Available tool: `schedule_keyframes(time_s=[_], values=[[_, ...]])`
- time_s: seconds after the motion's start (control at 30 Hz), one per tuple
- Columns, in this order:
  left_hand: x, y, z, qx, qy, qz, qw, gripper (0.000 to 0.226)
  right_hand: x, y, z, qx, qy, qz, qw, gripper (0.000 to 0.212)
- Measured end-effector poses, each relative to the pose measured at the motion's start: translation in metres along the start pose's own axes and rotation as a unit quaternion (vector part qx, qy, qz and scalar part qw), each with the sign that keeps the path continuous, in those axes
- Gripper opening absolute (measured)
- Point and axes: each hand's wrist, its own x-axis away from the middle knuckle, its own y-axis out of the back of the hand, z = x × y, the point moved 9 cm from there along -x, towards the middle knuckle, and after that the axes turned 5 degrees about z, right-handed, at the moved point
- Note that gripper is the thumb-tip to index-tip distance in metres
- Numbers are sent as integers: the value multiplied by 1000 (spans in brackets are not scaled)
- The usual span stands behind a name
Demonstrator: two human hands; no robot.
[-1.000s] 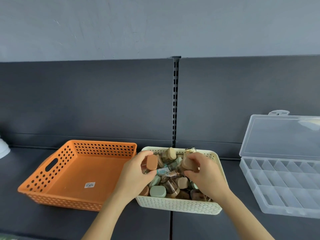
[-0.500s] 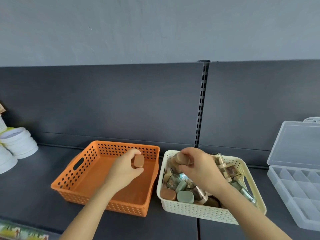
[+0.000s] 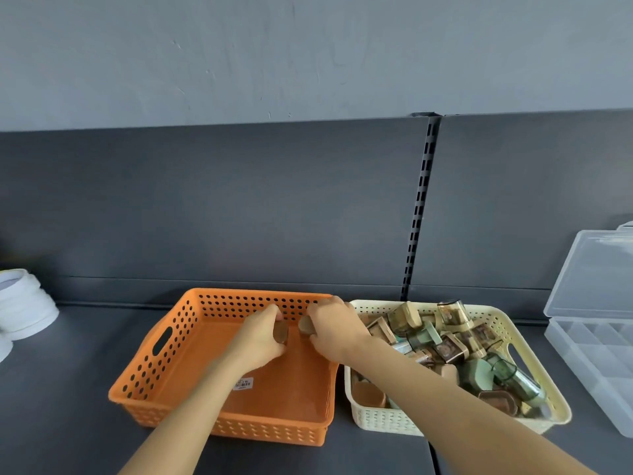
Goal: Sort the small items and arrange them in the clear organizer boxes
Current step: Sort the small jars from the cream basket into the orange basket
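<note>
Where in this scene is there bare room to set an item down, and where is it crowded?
Free: the perforated orange plastic basket, its floor bare but for a sticker; the dark shelf between that basket and the white stacked lids. Crowded: the cream woven-pattern basket, heaped with small items. The left hand and right hand each hold a brown piece over the orange basket.

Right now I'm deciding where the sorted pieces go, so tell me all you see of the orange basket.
The orange basket is a shallow plastic tray with perforated walls and a cut-out handle, upright on the dark counter, touching the cream basket. Inside lies only a barcode sticker. Both hands hover over it, each holding a small brown piece.
</note>
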Motion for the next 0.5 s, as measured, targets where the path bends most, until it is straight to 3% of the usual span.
schedule_keyframes(time_s=[0.17,0.27,0.37,0.43,0.5], values=[[-6,-8,7,-2,7,41,999,52,-11,-10,1,54,-7,50,997,17],[-3,-7,1,-17,-4,45,999,65,-10,-8,2,43,3,51,998,7],[3,6,-15,-19,-46,-3,999,75,-1,8,-6,-25,13,23,999,19],[9,16,-32,-7,-84,-41,996,72,10,24,-20,-63,17,-9,998,8],[16,23,-52,8,-119,-61,991,65,27,38,-41,-86,13,-43,995,22]])
